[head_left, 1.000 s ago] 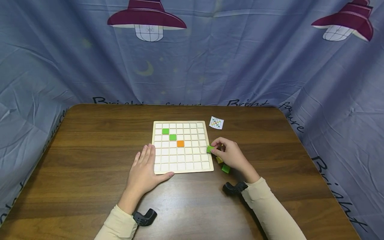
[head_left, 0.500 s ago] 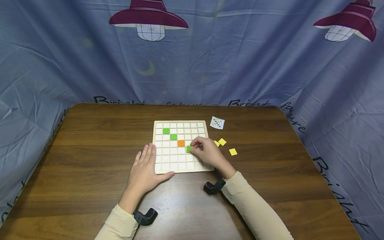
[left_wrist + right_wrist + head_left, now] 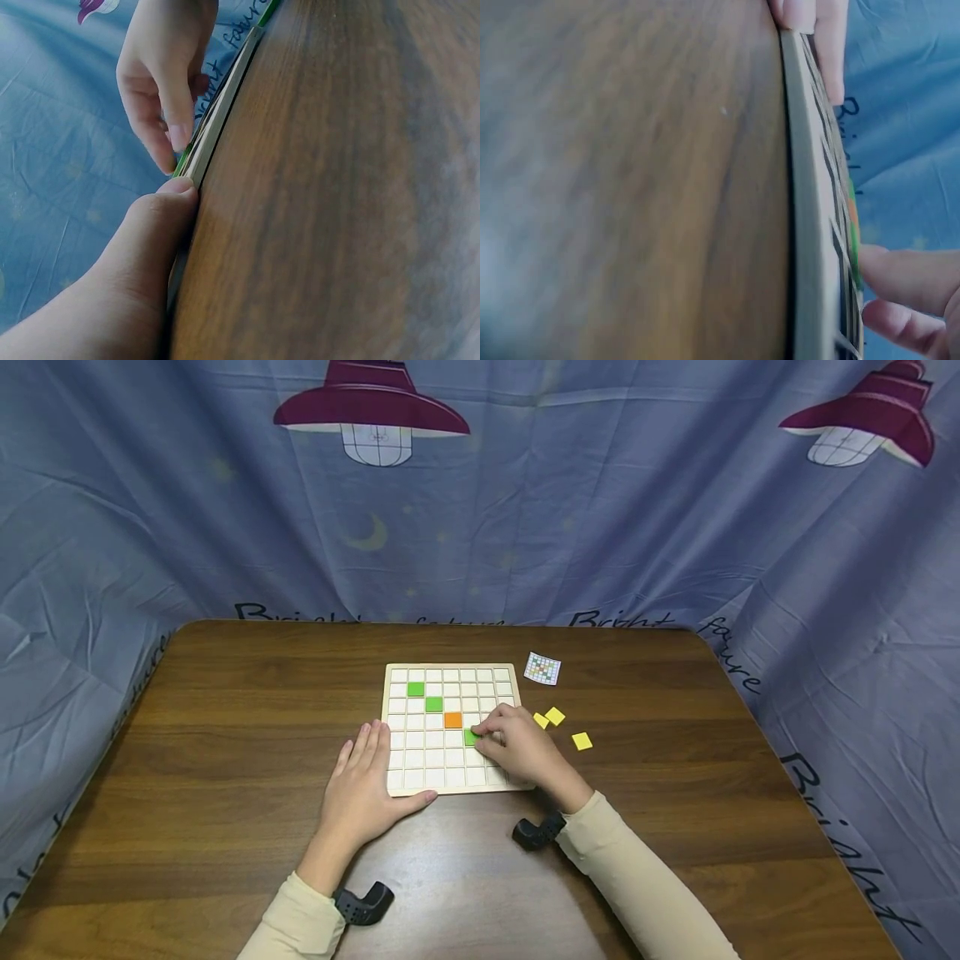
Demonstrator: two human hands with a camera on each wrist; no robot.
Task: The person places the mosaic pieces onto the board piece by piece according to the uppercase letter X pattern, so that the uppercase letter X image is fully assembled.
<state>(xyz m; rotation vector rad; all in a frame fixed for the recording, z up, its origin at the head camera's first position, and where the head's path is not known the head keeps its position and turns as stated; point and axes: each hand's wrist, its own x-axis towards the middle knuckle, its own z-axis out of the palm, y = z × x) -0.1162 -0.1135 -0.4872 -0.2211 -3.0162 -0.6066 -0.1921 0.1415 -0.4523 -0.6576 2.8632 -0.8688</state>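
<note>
In the head view a pale gridded board (image 3: 424, 757) lies on the table, with two green tiles (image 3: 416, 689) and an orange tile (image 3: 453, 720) in a diagonal row of squares. My left hand (image 3: 357, 793) lies along the board's left side with its fingers straight, and its thumb (image 3: 161, 217) touches the front edge. Over the right half, my right hand (image 3: 521, 745) pinches a third green tile (image 3: 470, 737) at a square diagonally below the orange one. Whether that tile sits fully flat is hard to tell, as fingertips cover part of it.
Several yellow tiles (image 3: 582, 741) lie loose on the wooden table (image 3: 225, 735), right of the board. A small card (image 3: 542, 668) printed with a coloured grid lies beyond them. Blue curtains (image 3: 480, 527) hang around the table's back and sides.
My right hand has carried the green tile leftward from the board's right edge onto the grid, then lowered it slightly. Yellow tiles have come into sight behind it. My left hand has stayed put.
</note>
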